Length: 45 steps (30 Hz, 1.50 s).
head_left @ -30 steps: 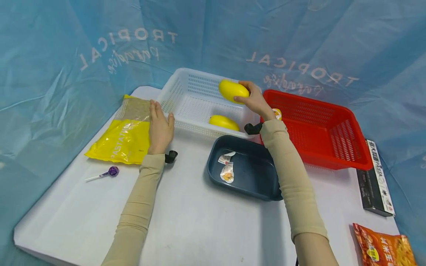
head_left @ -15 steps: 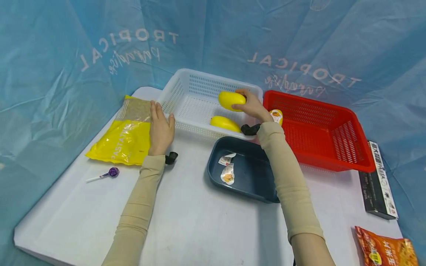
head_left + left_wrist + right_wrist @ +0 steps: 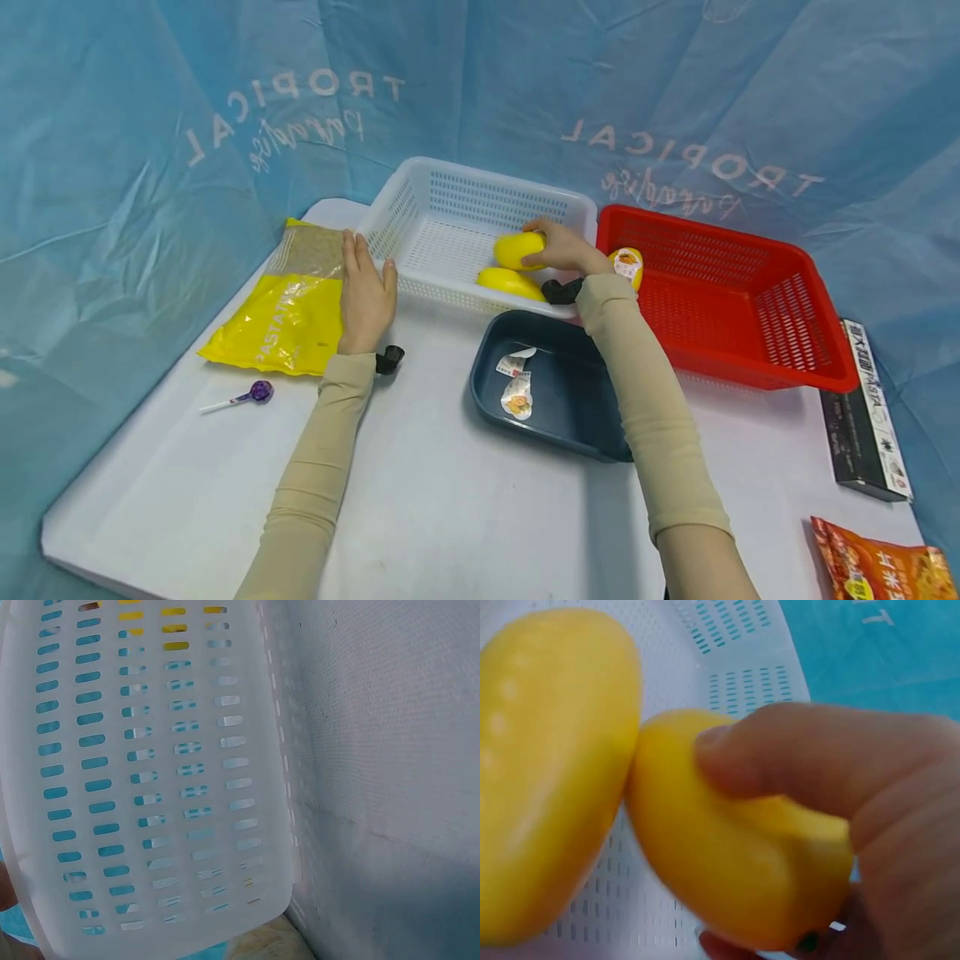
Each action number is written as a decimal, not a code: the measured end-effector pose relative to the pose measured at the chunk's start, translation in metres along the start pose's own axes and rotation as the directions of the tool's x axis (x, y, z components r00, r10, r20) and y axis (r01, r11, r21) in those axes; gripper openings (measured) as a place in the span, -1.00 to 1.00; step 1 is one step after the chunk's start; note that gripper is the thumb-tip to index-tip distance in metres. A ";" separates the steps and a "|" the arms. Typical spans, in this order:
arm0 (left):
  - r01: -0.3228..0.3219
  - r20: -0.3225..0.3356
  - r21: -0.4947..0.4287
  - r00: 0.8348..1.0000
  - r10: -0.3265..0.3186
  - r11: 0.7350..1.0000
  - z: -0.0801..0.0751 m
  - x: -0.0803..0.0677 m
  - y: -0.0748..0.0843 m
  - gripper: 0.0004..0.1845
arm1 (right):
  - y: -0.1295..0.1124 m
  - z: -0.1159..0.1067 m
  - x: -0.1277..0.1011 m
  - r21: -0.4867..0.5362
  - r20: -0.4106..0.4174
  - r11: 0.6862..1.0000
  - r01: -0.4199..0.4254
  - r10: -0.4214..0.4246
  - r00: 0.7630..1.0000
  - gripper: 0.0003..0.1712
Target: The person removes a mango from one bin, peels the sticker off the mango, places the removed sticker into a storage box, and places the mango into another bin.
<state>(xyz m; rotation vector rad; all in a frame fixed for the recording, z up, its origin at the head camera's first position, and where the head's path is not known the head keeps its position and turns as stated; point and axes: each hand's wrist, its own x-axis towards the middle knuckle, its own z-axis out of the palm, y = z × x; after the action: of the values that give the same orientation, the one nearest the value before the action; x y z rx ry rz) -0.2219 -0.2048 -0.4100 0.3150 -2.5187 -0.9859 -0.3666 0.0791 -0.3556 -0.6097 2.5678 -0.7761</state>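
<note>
1. Right hand (image 3: pixel 566 248): fingers curled round a yellow mango (image 3: pixel 517 248), gripping it inside the white basket (image 3: pixel 450 187), low over the floor.
2. Held mango is touching a second mango (image 3: pixel 510 283) lying just nearer on the basket floor; contact is clear in the right wrist view.
3. Left hand (image 3: pixel 365 292): fingers straight, palm flat, resting on the right edge of the yellow pasta bag (image 3: pixel 288 312), just left of the basket.

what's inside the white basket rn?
Two yellow mangoes: one lying in the white basket, the other gripped by the right hand, touching the lying mango. The hand hides part of the floor.
</note>
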 end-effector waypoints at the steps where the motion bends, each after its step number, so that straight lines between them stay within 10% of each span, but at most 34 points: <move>1: 0.002 0.003 0.000 1.000 -0.002 1.000 0.001 0.000 0.000 -0.31 | 0.000 0.000 -0.001 -0.017 0.011 1.000 -0.001 0.001 1.000 -0.20; 45: 0.025 0.072 0.051 0.997 -0.029 0.998 -0.008 0.002 0.004 -0.29 | -0.020 -0.010 -0.033 -0.146 0.132 0.989 -0.029 0.048 0.990 -0.32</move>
<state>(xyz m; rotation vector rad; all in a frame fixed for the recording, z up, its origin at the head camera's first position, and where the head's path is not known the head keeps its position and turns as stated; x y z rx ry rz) -0.2206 -0.2077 -0.4009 0.3350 -2.6144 -0.9620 -0.3385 0.0848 -0.3283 -0.6317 2.5171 -0.5210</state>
